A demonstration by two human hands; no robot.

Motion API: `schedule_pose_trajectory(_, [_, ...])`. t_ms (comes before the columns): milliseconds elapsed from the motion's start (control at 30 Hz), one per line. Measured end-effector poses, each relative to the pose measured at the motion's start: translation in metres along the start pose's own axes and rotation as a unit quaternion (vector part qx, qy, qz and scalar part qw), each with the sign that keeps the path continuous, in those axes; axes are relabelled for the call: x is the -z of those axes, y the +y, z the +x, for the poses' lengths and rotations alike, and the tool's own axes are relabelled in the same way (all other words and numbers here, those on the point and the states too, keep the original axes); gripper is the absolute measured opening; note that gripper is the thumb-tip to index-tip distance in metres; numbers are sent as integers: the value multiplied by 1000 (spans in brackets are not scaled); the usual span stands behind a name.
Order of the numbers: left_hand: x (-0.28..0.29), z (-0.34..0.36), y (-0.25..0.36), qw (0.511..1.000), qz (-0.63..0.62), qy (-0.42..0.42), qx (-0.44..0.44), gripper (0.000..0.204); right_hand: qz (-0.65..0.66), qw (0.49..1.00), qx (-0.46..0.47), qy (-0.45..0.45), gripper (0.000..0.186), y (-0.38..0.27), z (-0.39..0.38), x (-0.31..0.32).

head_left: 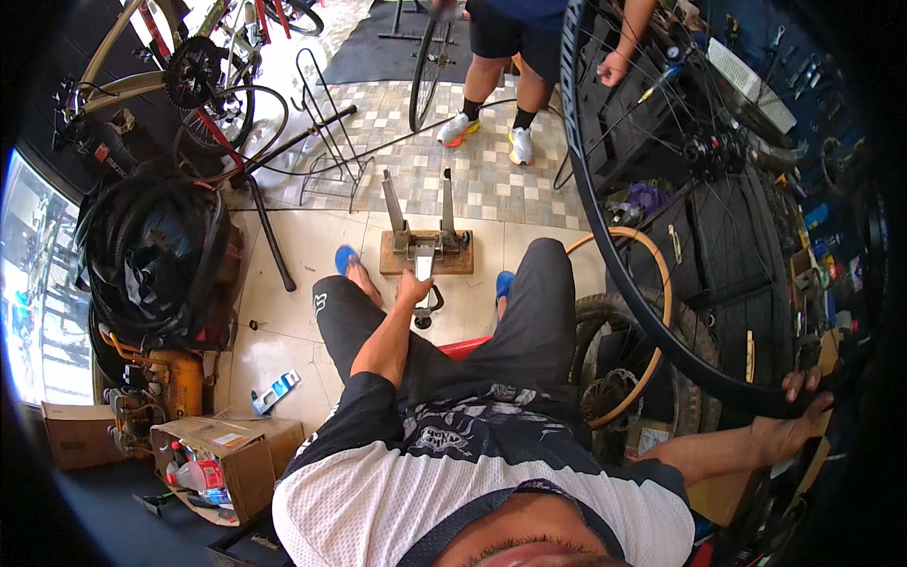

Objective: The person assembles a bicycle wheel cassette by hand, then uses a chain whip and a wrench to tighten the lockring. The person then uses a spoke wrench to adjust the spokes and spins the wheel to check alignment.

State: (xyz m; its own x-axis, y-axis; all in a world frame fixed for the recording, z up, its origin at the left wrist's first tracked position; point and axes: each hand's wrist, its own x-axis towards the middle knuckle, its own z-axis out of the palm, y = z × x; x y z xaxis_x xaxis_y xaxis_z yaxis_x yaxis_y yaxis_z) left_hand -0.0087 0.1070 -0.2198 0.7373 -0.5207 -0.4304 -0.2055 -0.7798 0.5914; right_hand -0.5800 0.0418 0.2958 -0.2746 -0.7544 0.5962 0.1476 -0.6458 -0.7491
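At the right, my right hand (803, 411) is closed around the lower edge of a large black bicycle wheel (619, 248). The wheel stands raised beside me, with its hub and spokes toward the upper right. My left hand (414, 285) is between my knees, its fingers closed at the front of a metal wheel truing stand (436, 242). A pale flat piece (424, 267) shows right beside those fingers. Two upright arms rise from the stand, which sits on a wooden base (389, 265). A dark curved arm (430, 310) hangs toward me below the hand.
Another person (515, 57) stands ahead on checkered tiles, one hand near the wheel. Bicycles (203, 85) and a rack (331, 132) are at the far left. Coiled black tyres (156, 255), a cardboard box (274, 444) and a blue-white package (275, 392) lie left; a tan tyre (666, 283) leans right.
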Motion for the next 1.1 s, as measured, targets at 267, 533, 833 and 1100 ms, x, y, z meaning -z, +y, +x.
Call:
schedule_pose_trajectory(267, [0, 2, -29, 994, 35, -73, -76, 74, 150, 980, -56, -116, 30, 8, -2, -15])
schedule_pose_trajectory(533, [15, -24, -28, 993, -16, -63, -101, 65, 140, 981, -57, -118, 49, 38, -13, -95])
schedule_pose_trajectory(833, [33, -19, -37, 971, -190, 31, -141, 53, 216, 952, -112, -186, 37, 50, -51, -182])
schedule_pose_trajectory(1100, [89, -91, 105, 870, -417, 117, -237, 54, 162, 950, -151, -220, 32, 64, -98, -232])
